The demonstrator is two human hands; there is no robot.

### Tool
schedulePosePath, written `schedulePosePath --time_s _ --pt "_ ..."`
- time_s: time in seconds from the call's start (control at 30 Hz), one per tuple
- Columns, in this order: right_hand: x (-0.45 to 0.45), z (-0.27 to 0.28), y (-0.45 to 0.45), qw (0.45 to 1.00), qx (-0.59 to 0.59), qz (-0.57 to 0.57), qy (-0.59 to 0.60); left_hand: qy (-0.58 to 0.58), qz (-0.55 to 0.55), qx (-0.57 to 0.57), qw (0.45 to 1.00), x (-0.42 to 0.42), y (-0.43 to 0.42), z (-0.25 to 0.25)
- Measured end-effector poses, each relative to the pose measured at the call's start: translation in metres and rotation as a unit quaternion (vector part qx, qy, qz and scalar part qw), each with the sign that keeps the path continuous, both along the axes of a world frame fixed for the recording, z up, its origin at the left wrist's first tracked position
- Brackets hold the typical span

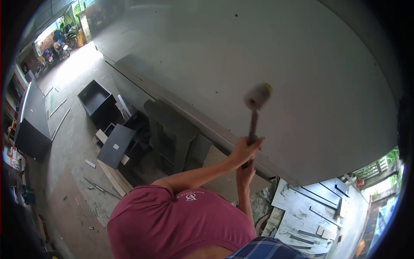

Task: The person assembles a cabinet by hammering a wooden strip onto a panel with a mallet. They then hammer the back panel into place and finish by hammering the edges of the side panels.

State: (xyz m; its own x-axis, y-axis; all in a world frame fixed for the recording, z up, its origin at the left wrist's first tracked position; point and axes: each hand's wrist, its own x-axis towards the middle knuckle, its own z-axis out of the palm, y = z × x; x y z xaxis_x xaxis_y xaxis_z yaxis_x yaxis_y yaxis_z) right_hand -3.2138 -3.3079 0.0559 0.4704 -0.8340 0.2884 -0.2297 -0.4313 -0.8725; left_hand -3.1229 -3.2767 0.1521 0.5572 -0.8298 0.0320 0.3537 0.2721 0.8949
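A mallet with a thick, rounded head and a long brown handle is raised in front of a large grey panel. Its head is blurred, with a yellowish patch at one end. My left hand wraps round the handle below the head. Lower down, my right hand is closed on the same handle, partly behind my left forearm. Small dark holes dot the panel's face. Whether the mallet head touches the panel, I cannot tell.
Along the panel's lower edge runs a long ledge. A dark plastic stool and dark boxes stand below on the left. Flat boards lie at lower right. A dark cabinet and parked motorbikes are farther left.
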Motion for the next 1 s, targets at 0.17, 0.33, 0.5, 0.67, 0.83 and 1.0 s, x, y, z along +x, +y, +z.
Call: schedulePosePath --time_s 0.17,0.33,0.5,0.67,0.83,1.0 --pt "0.059 0.083 0.010 0.993 -0.105 0.056 0.015 0.040 0.047 -0.062 0.996 0.066 0.017 0.055" --pt "0.091 0.121 0.003 0.990 -0.128 0.061 -0.011 0.014 0.062 -0.112 0.992 0.095 0.012 0.090" --pt "0.103 0.123 -0.014 0.992 -0.110 0.045 -0.041 0.003 0.046 -0.092 0.995 0.108 -0.011 0.100" --pt "0.099 0.125 -0.017 0.991 -0.118 0.013 -0.055 -0.025 0.042 -0.085 0.995 0.103 -0.020 0.105" --pt "0.102 0.126 -0.028 0.991 -0.129 0.022 -0.041 -0.046 0.043 -0.103 0.993 0.109 -0.032 0.100" --pt "0.094 0.127 -0.022 0.990 -0.132 0.021 -0.041 -0.069 0.072 -0.099 0.990 0.095 -0.025 0.105"
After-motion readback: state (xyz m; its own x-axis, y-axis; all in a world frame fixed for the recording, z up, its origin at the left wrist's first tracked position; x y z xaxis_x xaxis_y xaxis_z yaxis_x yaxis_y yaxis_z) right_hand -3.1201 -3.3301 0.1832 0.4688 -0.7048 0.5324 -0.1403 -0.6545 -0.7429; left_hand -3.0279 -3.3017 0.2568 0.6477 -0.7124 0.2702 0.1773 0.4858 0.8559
